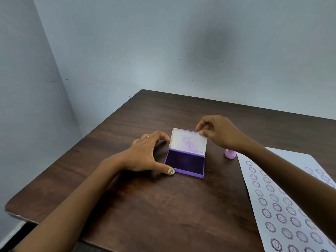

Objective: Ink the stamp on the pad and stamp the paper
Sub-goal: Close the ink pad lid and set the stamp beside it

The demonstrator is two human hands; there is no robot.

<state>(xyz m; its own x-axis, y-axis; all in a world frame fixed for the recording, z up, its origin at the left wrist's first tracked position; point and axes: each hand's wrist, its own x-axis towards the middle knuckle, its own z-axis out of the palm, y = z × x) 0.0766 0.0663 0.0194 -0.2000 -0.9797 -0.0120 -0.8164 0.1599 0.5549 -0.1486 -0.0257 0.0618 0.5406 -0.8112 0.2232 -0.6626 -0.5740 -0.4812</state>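
The pink stamp [230,154] stands upright on the wooden table [127,197], tucked just under the right wrist and half hidden by it, so only its rounded top shows. I'd guess it's light, hard plastic, easy to tip: best taken by its sides between thumb and two fingers, face kept level.

Just left of it sits the purple ink pad [184,163], tray open, dark pad exposed. The lid [189,141] stands nearly upright on its back hinge, its pale inside smudged violet. The right hand [220,133] pinches the lid's top edge between thumb and forefinger, the other fingers curled. The left hand [145,154] is spread wide around the case's left side, thumb against the tray's near corner, fingertips at the lid's left edge, bracing rather than gripping. The case looks thin and light, likely to skid on bare wood unless held.

Beyond the right forearm, partly beneath it, lies the paper [283,202], already rowed with smiley-flower prints. It's flimsy and may slide or lift with a sticky stamp.
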